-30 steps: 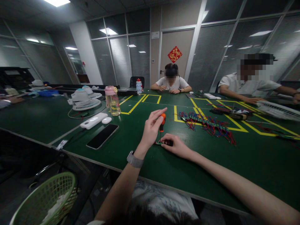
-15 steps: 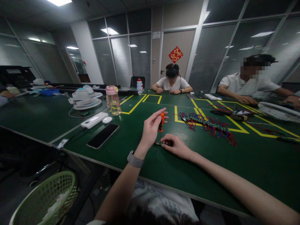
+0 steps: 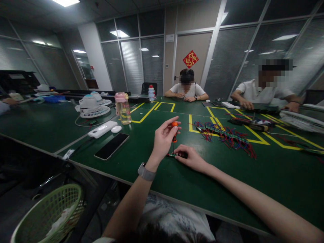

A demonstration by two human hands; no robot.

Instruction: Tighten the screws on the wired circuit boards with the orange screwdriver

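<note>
My left hand (image 3: pixel 163 140), with a watch on its wrist, pinches the orange handle of a small screwdriver (image 3: pixel 174 131) that stands upright. Its tip rests on a small green circuit board (image 3: pixel 174 155) lying on the green table (image 3: pixel 152 168). My right hand (image 3: pixel 191 157) lies beside the tip, fingers curled and pressing the board down onto the table.
A black phone (image 3: pixel 111 145), a white remote (image 3: pixel 102 129), a pink-lidded bottle (image 3: pixel 123 108) and white fans (image 3: pixel 92 106) lie to the left. A heap of red and blue wired boards (image 3: pixel 225 135) lies to the right. Two other people sit across the table. A green basket (image 3: pixel 48 216) stands below left.
My left fingers have shifted around the screwdriver handle, turning it. My right hand and the board stay put. The person at the right has moved their arms.
</note>
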